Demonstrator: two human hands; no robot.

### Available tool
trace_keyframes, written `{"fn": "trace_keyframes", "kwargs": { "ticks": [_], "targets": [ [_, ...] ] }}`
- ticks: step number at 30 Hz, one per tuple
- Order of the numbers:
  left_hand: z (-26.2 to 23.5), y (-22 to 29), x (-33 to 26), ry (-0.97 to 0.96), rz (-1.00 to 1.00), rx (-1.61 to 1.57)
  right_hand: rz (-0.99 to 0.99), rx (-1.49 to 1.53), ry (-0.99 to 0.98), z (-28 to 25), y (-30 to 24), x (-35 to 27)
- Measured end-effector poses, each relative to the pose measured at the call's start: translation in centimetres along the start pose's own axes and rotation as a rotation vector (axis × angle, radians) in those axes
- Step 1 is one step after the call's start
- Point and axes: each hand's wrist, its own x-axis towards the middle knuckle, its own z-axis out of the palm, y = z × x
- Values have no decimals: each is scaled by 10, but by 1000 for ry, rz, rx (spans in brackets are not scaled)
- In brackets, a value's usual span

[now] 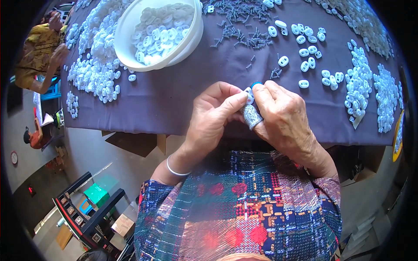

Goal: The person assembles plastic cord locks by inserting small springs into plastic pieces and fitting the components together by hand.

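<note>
My left hand (211, 117) pinches a small white plastic cord lock (249, 95) with two holes between thumb and fingers, just above the table's near edge. Against the same piece presses my right hand (283, 111), its fingers curled closed. A grey speckled sleeve (252, 117) covers the right thumb, and something blue (256, 84) shows at the right fingertips. Part of the cord lock is hidden by the fingers. Beyond my hands lie a few small metal springs (275, 73) and a single cord lock (303, 84).
A white bowl (124, 58) of white plastic pieces stands far left beside a heap of similar pieces (102, 82). Many springs (248, 37) lie at the back. More white pieces (359, 89) are piled right on the dark tablecloth (161, 102). Another person (41, 56) sits at left.
</note>
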Motion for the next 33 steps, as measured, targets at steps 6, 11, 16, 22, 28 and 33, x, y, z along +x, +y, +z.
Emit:
{"fn": "trace_keyframes", "kwargs": {
  "ticks": [6,11,16,22,28,33],
  "targets": [
    [5,6,-2,73,28,308,5,20,15,2,2,-1],
    [2,8,-1,37,15,317,-12,29,-31,3,3,-1],
    [4,12,-4,58,34,450,-27,35,-51,7,5,-3],
    [6,8,-8,104,106,516,-86,78,-37,10,6,-5],
    [3,5,-7,98,124,510,-128,36,-45,13,7,-5],
    [2,2,-8,94,137,492,-130,50,-44,14,7,-6]
  ]
}}
